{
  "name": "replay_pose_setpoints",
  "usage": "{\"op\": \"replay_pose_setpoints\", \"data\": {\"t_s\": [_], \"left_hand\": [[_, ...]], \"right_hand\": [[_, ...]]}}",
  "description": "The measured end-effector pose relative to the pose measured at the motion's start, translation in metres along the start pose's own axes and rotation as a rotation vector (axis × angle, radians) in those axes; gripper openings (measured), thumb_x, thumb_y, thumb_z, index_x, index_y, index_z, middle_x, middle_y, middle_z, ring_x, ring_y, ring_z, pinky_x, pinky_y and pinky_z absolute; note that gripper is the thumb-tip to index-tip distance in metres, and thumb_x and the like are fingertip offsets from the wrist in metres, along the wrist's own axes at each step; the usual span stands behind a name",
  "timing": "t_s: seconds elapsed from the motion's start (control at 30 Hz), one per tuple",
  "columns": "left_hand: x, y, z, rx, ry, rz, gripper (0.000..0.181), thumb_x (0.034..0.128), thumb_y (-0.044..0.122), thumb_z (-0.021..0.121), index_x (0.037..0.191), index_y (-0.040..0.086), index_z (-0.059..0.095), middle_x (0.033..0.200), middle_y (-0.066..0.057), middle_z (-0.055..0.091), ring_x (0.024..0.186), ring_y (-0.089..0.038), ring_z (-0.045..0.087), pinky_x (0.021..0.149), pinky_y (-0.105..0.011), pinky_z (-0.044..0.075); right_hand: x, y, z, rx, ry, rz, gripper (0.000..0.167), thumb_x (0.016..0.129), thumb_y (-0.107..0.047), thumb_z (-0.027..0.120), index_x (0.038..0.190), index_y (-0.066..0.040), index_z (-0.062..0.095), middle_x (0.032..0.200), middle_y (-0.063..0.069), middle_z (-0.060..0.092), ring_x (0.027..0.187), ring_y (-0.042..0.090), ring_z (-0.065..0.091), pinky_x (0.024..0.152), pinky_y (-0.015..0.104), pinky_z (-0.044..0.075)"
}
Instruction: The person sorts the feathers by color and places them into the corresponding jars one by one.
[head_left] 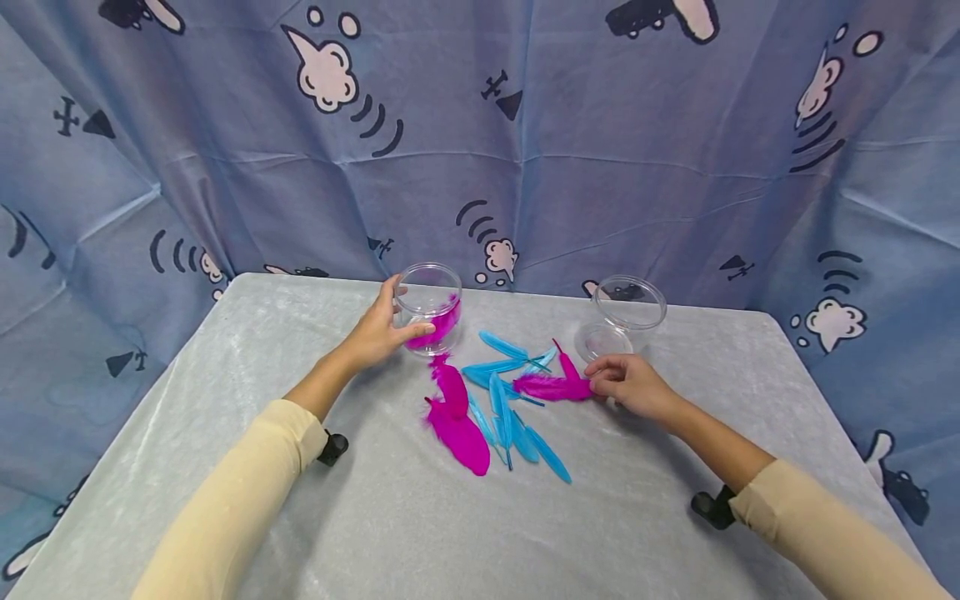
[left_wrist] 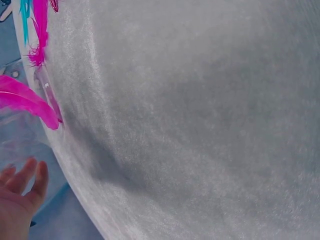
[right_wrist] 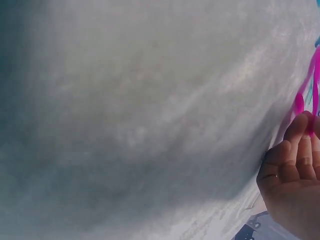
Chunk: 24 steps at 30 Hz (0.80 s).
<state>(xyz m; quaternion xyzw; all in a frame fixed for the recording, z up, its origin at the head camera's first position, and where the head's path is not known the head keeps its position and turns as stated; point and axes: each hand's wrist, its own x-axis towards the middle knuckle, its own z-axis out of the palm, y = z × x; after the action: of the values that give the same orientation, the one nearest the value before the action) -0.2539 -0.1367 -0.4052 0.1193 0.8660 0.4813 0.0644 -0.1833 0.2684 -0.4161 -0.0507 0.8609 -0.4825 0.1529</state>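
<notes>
My left hand (head_left: 381,327) holds a clear round jar (head_left: 427,275) at the back of the table, its thumb across the front. Inside the jar lies a magenta feather (head_left: 444,321). With thumb and fingertips, my right hand (head_left: 633,385) pinches the end of another magenta feather (head_left: 551,387), which points left over the pile. In the right wrist view a bit of magenta (right_wrist: 316,85) shows at the fingertips. Several blue feathers (head_left: 502,408) lie spread between the hands. Left of them, two magenta feathers (head_left: 461,437) lie below the jar.
Behind the right hand are a clear lid-like ring (head_left: 651,323) and a clear round disc (head_left: 581,343), maybe one piece. Grey cloth covers the table (head_left: 600,525). A blue patterned curtain (head_left: 570,208) hangs along the table's back edge.
</notes>
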Motion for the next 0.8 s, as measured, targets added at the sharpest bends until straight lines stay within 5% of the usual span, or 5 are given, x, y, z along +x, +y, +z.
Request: {"op": "replay_pose_setpoints", "data": {"t_s": [0.8], "left_hand": [[0.000,0.001,0.000,0.005,-0.002,-0.006,0.103,0.0875,0.040,0.076,0.158,0.013,0.006,0.159,-0.016,0.027,0.141,-0.041,0.036,0.112,-0.058,0.032]], "right_hand": [[-0.009,-0.042,-0.017,0.030,0.028,-0.035,0.034,0.097,-0.011,0.064,0.124,0.007,0.058,0.094,0.014,0.069,0.083,0.020,0.066,0.067,0.030,0.052]]}}
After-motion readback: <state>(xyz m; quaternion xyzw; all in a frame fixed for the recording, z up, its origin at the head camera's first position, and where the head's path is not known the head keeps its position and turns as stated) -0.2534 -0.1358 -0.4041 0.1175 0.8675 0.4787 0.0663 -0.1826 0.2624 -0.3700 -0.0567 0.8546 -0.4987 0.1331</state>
